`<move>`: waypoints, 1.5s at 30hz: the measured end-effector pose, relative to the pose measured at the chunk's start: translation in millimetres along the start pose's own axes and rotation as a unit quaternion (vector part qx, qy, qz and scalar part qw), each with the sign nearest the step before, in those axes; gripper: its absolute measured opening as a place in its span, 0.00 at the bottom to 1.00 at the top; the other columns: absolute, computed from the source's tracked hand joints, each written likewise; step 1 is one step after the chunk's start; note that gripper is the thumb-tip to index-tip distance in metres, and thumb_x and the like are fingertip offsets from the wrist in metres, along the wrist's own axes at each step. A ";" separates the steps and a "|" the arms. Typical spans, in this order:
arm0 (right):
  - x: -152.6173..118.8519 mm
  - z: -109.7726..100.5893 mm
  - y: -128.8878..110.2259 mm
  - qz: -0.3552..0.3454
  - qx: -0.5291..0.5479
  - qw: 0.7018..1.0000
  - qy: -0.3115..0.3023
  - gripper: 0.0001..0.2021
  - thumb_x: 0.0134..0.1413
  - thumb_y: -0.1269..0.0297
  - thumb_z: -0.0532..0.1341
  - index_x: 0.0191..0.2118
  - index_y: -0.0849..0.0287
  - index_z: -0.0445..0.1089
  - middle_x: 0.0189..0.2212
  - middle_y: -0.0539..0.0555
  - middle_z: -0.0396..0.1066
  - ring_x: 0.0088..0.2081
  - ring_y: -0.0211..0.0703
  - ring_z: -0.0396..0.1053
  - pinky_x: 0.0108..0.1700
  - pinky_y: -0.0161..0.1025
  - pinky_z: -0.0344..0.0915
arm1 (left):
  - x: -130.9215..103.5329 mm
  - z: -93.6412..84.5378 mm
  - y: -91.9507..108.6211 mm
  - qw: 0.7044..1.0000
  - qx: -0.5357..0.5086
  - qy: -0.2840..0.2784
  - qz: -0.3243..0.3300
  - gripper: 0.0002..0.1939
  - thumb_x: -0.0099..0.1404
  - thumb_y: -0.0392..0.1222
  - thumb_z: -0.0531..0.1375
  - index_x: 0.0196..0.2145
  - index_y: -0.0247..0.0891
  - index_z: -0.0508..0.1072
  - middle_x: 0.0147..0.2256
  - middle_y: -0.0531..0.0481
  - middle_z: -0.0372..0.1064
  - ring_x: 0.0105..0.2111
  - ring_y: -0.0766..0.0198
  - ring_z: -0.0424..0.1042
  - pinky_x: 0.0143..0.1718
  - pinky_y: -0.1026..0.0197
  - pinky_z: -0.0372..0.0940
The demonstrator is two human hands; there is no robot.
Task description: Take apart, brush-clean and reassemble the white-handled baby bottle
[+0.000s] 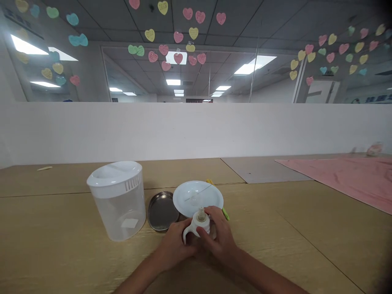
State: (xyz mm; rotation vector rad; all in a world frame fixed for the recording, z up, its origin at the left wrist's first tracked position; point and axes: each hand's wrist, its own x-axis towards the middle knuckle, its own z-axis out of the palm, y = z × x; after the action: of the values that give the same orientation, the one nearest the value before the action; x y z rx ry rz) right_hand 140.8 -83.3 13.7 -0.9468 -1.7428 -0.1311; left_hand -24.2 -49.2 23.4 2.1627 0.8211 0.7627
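Both hands closed on a small white baby bottle [197,227] w/ side handles, upright on the wooden table [290,241]. Left hand [176,243] wraps its left side, fingers curled; right hand [219,234] grips the right side, thumb near the nipple. Just behind bottle: white plate [197,198], green-yellow item [226,213] at its right edge. Behind-left: metal lid [161,211]; further left, clear plastic container [118,199]. Far right of bottle: pink cloth [349,175]. Beyond: white partition [196,130].

Lidded container [118,200] left, metal dish [161,211] beside it, plate [197,198] right, bottle [199,226] in front
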 end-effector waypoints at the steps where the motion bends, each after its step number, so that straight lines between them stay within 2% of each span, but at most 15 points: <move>1: 0.7 -1.6 0.9 -0.010 0.008 1.000 0.000 0.16 0.53 0.60 0.58 0.47 0.57 0.60 0.39 0.56 0.66 0.42 0.46 0.64 0.42 0.43 0.64 | 0.2 0.0 1.6 1.000 -0.020 -0.005 -0.007 0.16 0.47 0.32 0.56 0.36 0.34 0.72 0.23 0.57 0.61 0.22 0.72 0.54 0.24 0.70 0.52; 5: 7.1 -12.2 0.9 -0.047 0.038 0.997 -0.038 0.13 0.54 0.61 0.55 0.45 0.59 0.62 0.38 0.57 0.66 0.42 0.48 0.64 0.46 0.47 0.62 | -0.8 -1.8 6.9 0.994 -0.099 -0.034 -0.027 0.14 0.47 0.32 0.58 0.34 0.34 0.71 0.22 0.58 0.57 0.23 0.73 0.51 0.24 0.70 0.50; 8: 12.3 -17.7 -1.8 -0.032 0.080 0.990 -0.113 0.11 0.56 0.60 0.52 0.41 0.60 0.63 0.34 0.57 0.65 0.37 0.46 0.64 0.41 0.44 0.63 | -1.5 -5.0 9.2 0.987 -0.141 -0.066 -0.047 0.13 0.47 0.35 0.61 0.34 0.33 0.71 0.22 0.59 0.56 0.23 0.73 0.52 0.24 0.70 0.50; 11: 14.2 -18.9 2.7 -0.023 0.114 0.983 -0.144 0.13 0.58 0.57 0.49 0.41 0.60 0.64 0.33 0.56 0.64 0.36 0.46 0.63 0.39 0.44 0.63 | -0.2 -8.1 8.2 0.986 -0.140 -0.076 -0.057 0.15 0.46 0.37 0.64 0.34 0.33 0.71 0.22 0.59 0.57 0.23 0.73 0.53 0.25 0.70 0.50; 15: 10.1 -18.8 23.7 -0.013 0.138 0.985 -0.105 0.15 0.59 0.59 0.48 0.48 0.58 0.62 0.41 0.58 0.66 0.44 0.48 0.63 0.45 0.45 0.62 | 2.1 -8.9 3.0 0.986 -0.140 -0.061 -0.063 0.19 0.44 0.40 0.67 0.36 0.33 0.72 0.22 0.58 0.59 0.23 0.73 0.55 0.25 0.70 0.51; 19: 5.8 -18.4 33.7 0.087 0.098 0.991 -0.023 0.16 0.60 0.59 0.49 0.51 0.55 0.61 0.47 0.57 0.64 0.47 0.47 0.63 0.48 0.43 0.61 | 1.9 -6.7 1.2 0.988 -0.134 -0.043 -0.060 0.21 0.45 0.40 0.66 0.39 0.33 0.73 0.22 0.58 0.59 0.23 0.73 0.54 0.25 0.70 0.51; 21: 4.4 -16.4 28.0 0.070 0.109 0.991 -0.030 0.17 0.60 0.57 0.50 0.53 0.55 0.59 0.47 0.57 0.63 0.48 0.47 0.63 0.49 0.42 0.61 | 1.5 -5.6 2.0 0.988 -0.138 -0.040 -0.055 0.20 0.45 0.39 0.66 0.38 0.33 0.73 0.22 0.57 0.58 0.23 0.73 0.54 0.24 0.70 0.50; 23: 3.1 -12.9 20.5 0.033 0.128 0.988 -0.074 0.22 0.57 0.54 0.53 0.55 0.55 0.56 0.49 0.57 0.62 0.49 0.49 0.61 0.50 0.43 0.61 | 1.3 -5.2 2.9 0.987 -0.148 -0.041 -0.046 0.18 0.46 0.37 0.64 0.37 0.33 0.73 0.22 0.57 0.58 0.23 0.73 0.53 0.24 0.70 0.50; 26: 1.5 -8.7 20.4 0.042 0.139 0.985 -0.091 0.25 0.57 0.56 0.53 0.59 0.54 0.49 0.52 0.57 0.59 0.53 0.49 0.59 0.52 0.43 0.59 | 1.6 -6.3 2.9 0.988 -0.143 -0.037 -0.047 0.17 0.46 0.38 0.65 0.37 0.32 0.73 0.22 0.57 0.59 0.23 0.73 0.53 0.24 0.70 0.50; 32: 1.2 -14.2 44.6 0.120 0.140 0.982 0.039 0.20 0.60 0.58 0.50 0.56 0.55 0.53 0.47 0.57 0.63 0.48 0.45 0.62 0.51 0.43 0.60 | 1.5 -9.1 4.1 0.990 -0.121 -0.047 -0.056 0.20 0.45 0.41 0.67 0.38 0.33 0.74 0.21 0.58 0.58 0.23 0.73 0.54 0.24 0.70 0.50; 34: 0.4 -14.4 40.7 0.087 0.140 0.986 0.002 0.20 0.60 0.57 0.48 0.57 0.55 0.53 0.45 0.57 0.64 0.47 0.46 0.63 0.50 0.42 0.62 | 1.1 -8.9 5.3 0.991 -0.117 -0.046 -0.056 0.19 0.45 0.40 0.66 0.37 0.33 0.74 0.21 0.58 0.57 0.23 0.73 0.53 0.24 0.70 0.50; 37: -1.0 -10.7 24.7 0.020 0.103 0.989 -0.101 0.24 0.56 0.55 0.54 0.57 0.56 0.54 0.48 0.58 0.64 0.48 0.49 0.64 0.49 0.44 0.63 | 1.0 -8.4 6.3 0.991 -0.119 -0.045 -0.048 0.18 0.45 0.36 0.65 0.37 0.33 0.74 0.23 0.58 0.59 0.24 0.73 0.53 0.24 0.71 0.50; 39: -0.2 -8.9 13.8 0.021 0.069 0.989 -0.132 0.24 0.54 0.57 0.57 0.56 0.57 0.56 0.48 0.59 0.65 0.48 0.50 0.64 0.48 0.45 0.64 | 1.1 -8.5 6.6 0.991 -0.121 -0.042 -0.045 0.17 0.45 0.35 0.63 0.36 0.32 0.73 0.24 0.57 0.59 0.24 0.73 0.53 0.25 0.71 0.51; 42: 4.8 -11.1 5.1 0.056 0.077 0.987 -0.131 0.22 0.54 0.58 0.57 0.54 0.58 0.58 0.46 0.59 0.66 0.46 0.50 0.66 0.47 0.44 0.66 | 1.0 -9.1 7.2 0.991 -0.121 -0.042 -0.048 0.16 0.46 0.34 0.62 0.37 0.33 0.73 0.23 0.58 0.58 0.23 0.73 0.53 0.24 0.71 0.50; 45: 11.3 -15.2 7.9 0.089 0.092 0.990 -0.052 0.21 0.55 0.60 0.57 0.54 0.56 0.57 0.48 0.58 0.65 0.48 0.48 0.65 0.47 0.43 0.66 | 0.7 -9.6 7.6 0.991 -0.120 -0.046 -0.050 0.18 0.47 0.38 0.65 0.38 0.35 0.74 0.22 0.58 0.57 0.23 0.73 0.53 0.24 0.70 0.50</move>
State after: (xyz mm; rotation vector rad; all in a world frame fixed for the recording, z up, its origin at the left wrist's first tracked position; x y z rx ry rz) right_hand 156.4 -79.9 26.5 -0.9807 -1.7225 0.1941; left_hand -28.1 -49.2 35.0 1.9144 0.7446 0.6696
